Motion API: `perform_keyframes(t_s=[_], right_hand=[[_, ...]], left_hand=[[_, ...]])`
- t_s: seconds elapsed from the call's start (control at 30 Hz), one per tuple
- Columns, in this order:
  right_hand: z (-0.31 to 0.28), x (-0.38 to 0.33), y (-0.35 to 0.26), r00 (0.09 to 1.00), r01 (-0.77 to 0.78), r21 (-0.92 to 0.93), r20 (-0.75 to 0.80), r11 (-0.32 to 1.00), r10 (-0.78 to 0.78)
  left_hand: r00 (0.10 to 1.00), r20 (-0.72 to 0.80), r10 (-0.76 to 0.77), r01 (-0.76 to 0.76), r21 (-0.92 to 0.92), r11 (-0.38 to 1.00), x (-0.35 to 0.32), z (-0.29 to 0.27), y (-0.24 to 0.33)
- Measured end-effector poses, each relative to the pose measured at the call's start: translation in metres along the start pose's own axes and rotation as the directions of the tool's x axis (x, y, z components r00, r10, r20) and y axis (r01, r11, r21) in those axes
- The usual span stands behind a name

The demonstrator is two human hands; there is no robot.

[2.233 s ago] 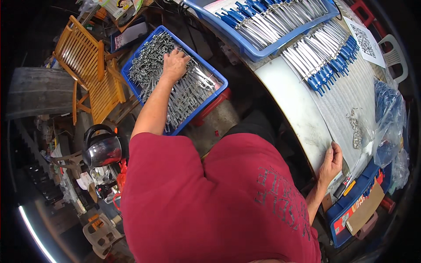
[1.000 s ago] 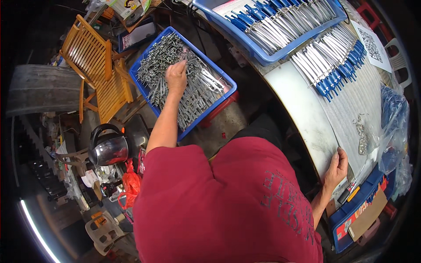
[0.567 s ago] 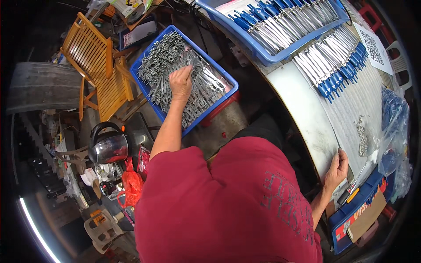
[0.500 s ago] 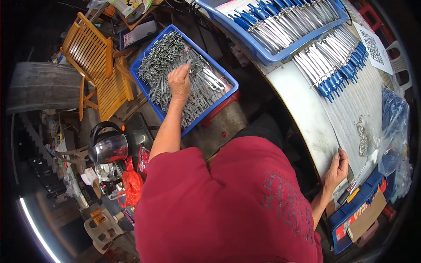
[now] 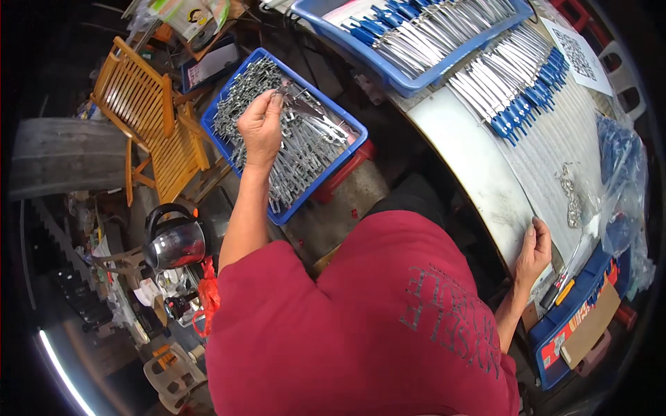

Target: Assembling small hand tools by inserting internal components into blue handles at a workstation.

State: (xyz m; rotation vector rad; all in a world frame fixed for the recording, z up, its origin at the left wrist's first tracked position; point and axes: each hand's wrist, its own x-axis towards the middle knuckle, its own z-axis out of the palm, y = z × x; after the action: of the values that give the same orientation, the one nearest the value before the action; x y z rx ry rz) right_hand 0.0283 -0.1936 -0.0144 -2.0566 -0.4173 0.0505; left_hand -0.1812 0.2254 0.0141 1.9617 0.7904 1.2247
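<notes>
1. The left hand (image 5: 260, 125) is pinched shut on a few grey metal parts (image 5: 295, 93), lifted just clear of the heap. A second ago it lay flat, fingers buried in the pile; now it has closed and risen, so a small batch has been picked out.
2. The parts came from the blue crate (image 5: 236, 93) at 11 o'clock, which is full of the same tangled pieces.
3. The right hand (image 5: 533, 253) has not moved: open, fingers spread, pressed flat on the near edge of the white worktop (image 5: 479, 173) at 4 o'clock. It holds nothing.
4. On the worktop lie rows of blue-handled tools (image 5: 517, 87) at 1 o'clock, and a tray (image 5: 406, 80) of more at 12 o'clock.
5. A wooden chair (image 5: 149, 125) stands beside the crate at 10 o'clock, a kettle (image 5: 173, 239) at 8 o'clock.
</notes>
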Motion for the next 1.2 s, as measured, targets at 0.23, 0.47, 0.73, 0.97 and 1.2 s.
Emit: perform_keyframes(t_s=[0.23,0.47,0.73,0.97,1.2], right_hand=[[0.015,0.001,-0.054,0.964,0.257,-0.035,0.082,0.966,-0.254],[0.041,0.012,-0.104,0.859,0.293,0.209,0.371,0.933,-0.353],[0.047,0.002,-0.081,0.809,-0.262,0.515,0.579,0.816,-0.105],[0.041,-0.005,-0.065,0.750,-0.573,0.767,0.633,0.287,-0.195],[0.044,-0.013,-0.060,0.734,-0.638,0.766,0.637,0.084,-0.234]], left_hand=[[0.968,0.253,-0.010,0.088,-0.299,0.950,-0.005,0.037,0.091],[0.786,0.616,0.056,0.389,-0.562,0.730,-0.025,0.099,0.131],[0.564,0.826,0.001,0.686,-0.469,0.556,-0.063,0.151,0.153],[0.372,0.911,0.179,0.822,-0.413,0.393,-0.077,0.177,0.153],[0.155,0.945,0.288,0.910,-0.250,0.331,-0.088,0.191,0.143]])
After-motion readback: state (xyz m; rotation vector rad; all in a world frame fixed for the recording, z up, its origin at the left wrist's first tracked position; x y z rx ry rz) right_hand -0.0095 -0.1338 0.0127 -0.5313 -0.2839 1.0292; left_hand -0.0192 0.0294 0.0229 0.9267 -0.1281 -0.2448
